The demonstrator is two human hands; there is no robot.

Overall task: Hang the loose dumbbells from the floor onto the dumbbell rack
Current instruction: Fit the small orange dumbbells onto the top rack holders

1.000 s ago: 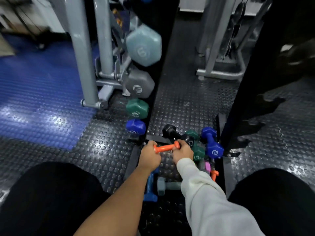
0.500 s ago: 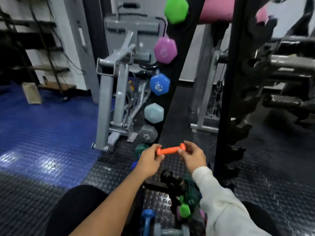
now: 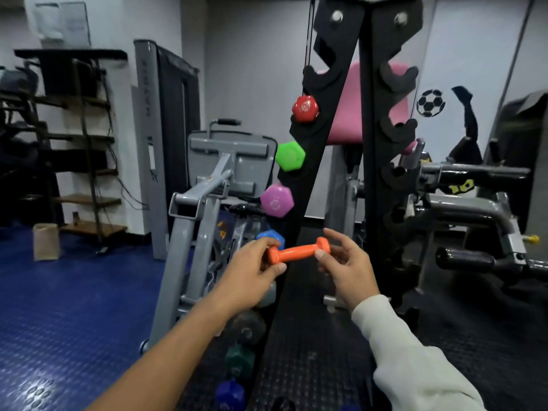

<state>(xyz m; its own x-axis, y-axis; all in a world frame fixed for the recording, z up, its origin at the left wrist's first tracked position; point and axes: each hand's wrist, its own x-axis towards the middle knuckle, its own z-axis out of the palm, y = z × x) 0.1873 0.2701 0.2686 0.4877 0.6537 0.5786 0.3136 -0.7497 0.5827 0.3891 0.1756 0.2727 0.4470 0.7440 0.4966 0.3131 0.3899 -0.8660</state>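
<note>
While my left hand (image 3: 255, 269) and right hand (image 3: 345, 266) each pinch an end of the orange dumbbell (image 3: 299, 251) — held level before the rack (image 3: 370, 120) — I should lift it level into an empty cradle pair.

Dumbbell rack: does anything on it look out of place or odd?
Nothing looks damaged or askew. The dumbbell rack carries dumbbell heads only along its left upright; the hooks on the right upright are bare, as are the top left ones.

Head-worn camera faces forward, close behind the dumbbell rack (image 3: 367, 143).
</note>
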